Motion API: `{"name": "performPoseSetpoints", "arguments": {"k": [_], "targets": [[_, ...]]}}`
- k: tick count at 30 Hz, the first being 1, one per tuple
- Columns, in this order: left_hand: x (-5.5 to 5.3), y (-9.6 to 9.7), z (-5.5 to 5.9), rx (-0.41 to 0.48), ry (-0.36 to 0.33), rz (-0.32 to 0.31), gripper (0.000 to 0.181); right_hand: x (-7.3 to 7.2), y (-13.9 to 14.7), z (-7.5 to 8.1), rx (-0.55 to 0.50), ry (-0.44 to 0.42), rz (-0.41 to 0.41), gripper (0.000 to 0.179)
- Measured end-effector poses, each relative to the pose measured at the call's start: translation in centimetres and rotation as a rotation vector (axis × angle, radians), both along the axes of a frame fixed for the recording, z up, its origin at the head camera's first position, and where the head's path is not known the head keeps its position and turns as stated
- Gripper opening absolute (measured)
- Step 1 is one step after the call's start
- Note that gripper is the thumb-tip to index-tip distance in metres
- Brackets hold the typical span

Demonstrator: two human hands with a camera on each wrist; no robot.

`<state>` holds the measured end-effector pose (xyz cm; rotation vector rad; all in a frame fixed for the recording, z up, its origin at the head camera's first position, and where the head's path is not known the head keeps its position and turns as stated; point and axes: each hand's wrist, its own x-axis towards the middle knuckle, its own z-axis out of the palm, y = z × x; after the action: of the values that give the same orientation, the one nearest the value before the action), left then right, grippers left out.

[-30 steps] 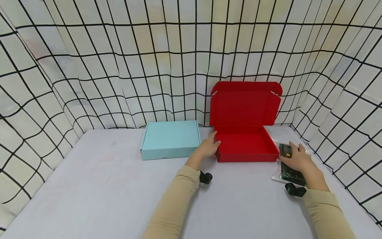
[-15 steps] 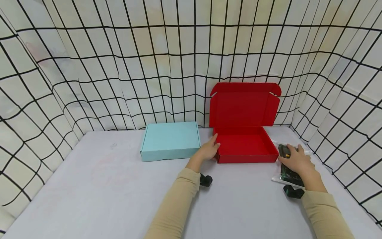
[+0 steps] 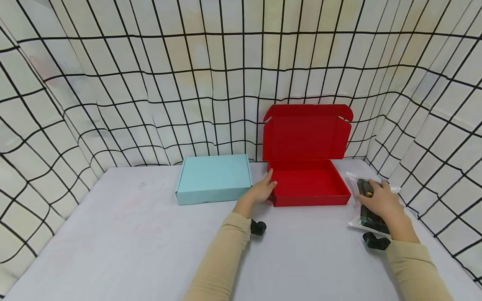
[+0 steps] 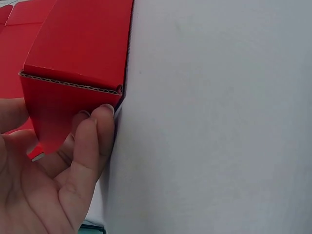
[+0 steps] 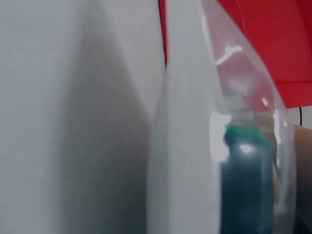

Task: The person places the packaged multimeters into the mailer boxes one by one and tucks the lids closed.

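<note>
An open red cardboard box (image 3: pixel 311 201) stands at the back right of the table, its lid raised. My left hand (image 3: pixel 260 191) grips the box's left wall, the thumb on the inner side and the other fingers outside, as the left wrist view shows. Right of the box is a clear plastic bag (image 3: pixel 355 223) with a dark green item (image 3: pixel 370 218) inside, which has a small yellow part; its exact kind is unclear. My right hand (image 3: pixel 383 205) holds the bag from above, covering part of it. In the right wrist view the bag (image 5: pixel 243 195) is close and blurred.
A closed light blue cardboard box (image 3: pixel 214 177) lies left of the red one, close to my left hand. White curtain (image 3: pixel 211 83) with a black grid surrounds the table (image 3: pixel 132 234) at the back and sides. Small black wrist cameras (image 3: pixel 258 228) sit at both wrists.
The bag has shifted slightly right, away from the red box, together with my right hand. My left hand keeps its grip on the box wall.
</note>
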<state>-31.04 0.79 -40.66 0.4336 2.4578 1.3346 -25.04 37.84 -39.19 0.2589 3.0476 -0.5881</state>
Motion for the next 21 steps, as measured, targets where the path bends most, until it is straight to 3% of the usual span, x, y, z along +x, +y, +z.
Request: {"name": "performPoseSetpoints", "arguments": {"k": [9,21], "targets": [[-0.1,-0.2,-0.4,0.057,-0.033,-0.012,0.065,0.7,0.2,1.2,0.014,0.038,0.041,0.082],[-0.3,-0.2,-0.5,0.045,-0.022,-0.026,0.066,0.8,-0.5,3.5,0.032,0.111,0.079,0.081]]}}
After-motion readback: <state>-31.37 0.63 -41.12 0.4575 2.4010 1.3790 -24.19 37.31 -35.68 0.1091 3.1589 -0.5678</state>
